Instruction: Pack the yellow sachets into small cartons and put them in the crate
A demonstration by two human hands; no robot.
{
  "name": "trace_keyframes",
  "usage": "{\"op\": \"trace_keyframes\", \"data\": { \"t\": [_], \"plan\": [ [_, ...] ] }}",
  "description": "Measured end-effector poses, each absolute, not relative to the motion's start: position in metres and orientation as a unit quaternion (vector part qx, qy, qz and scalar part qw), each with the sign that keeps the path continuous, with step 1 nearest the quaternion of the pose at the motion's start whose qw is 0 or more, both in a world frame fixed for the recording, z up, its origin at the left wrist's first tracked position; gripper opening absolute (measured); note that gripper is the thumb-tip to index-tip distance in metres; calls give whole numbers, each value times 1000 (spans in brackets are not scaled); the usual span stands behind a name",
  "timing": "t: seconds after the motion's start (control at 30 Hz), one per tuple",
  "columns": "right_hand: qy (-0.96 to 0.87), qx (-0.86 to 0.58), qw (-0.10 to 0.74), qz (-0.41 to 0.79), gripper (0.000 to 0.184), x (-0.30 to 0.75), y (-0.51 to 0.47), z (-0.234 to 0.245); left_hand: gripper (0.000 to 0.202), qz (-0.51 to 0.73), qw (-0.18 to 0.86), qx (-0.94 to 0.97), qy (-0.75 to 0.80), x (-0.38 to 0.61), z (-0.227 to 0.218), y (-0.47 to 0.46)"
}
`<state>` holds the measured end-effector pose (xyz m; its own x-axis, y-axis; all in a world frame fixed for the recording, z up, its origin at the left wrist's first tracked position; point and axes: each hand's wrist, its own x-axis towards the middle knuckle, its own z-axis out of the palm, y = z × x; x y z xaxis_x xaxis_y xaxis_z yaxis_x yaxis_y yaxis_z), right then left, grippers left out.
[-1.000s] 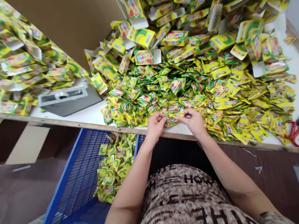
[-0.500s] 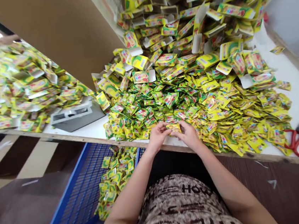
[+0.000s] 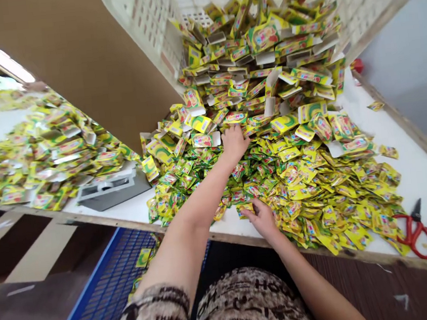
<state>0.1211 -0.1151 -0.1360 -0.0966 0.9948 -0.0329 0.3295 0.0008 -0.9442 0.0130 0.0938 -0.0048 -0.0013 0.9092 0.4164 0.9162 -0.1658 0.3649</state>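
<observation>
White table [image 3: 417, 174]: bare only along its right side and front left. White perforated crate [image 3: 138, 25]: tipped at the far end, its mouth toward the person. Half a second ago it lay almost wholly outside the view, which has since tilted up.

Heap of folded cartons [image 3: 264, 58]: spills from the crate onto the table. Spread of yellow-green sachets [image 3: 315, 185]: lies in front of the cartons and reaches the front edge. Blue crate [image 3: 98, 299]: below the table at front left, with a few sachets showing in it.

Left hand [image 3: 235, 141]: has left the front edge, where both hands pinched one sachet together, and now lies palm down at the near foot of the carton heap. Its fingers are loosely curled over the cartons; a grip cannot be confirmed.

Right hand [image 3: 263, 220]: remains by the front edge, fingers together on the sachets; whether it pinches one cannot be told.

Red scissors [image 3: 414, 233]: at the right, well apart from both hands.
</observation>
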Motion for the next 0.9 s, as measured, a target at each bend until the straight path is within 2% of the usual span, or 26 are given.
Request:
{"op": "trace_keyframes", "data": {
  "t": [0.1, 0.27, 0.47, 0.57, 0.6, 0.7, 0.77, 0.9],
  "plan": [
    [-603, -557, 386, 421, 24, 122, -115, -137, 24, -257, 22, -739, -623, 14, -9, 87],
    [-598, -556, 397, 418, 21, 121, -113, -136, 27, -258, 80, -840, -470, -10, -16, -2],
    [-556, -607, 365, 435, 25, 126, -118, -125, 17, -98, 35, -878, -467, -30, -46, -87],
    [-552, -627, 327, 442, 20, 144, -129, -116, 28, -50, -22, -878, -475, -34, -57, -87],
    [-565, -632, 308, 432, 18, 153, -134, -111, 35, -47, -38, -876, -478, -35, -58, -83],
    [-611, -655, 264, 358, 29, 185, -147, -89, 66, -68, -61, -861, -501, -38, -58, -75],
    [-587, -683, 313, 301, 33, 198, -151, -73, 76, -86, -61, -843, -527, -40, -57, -78],
    [-520, -637, 490, 289, 27, 182, -138, -55, 60, -116, -79, -801, -582, -36, -66, -101]
  ]
}}
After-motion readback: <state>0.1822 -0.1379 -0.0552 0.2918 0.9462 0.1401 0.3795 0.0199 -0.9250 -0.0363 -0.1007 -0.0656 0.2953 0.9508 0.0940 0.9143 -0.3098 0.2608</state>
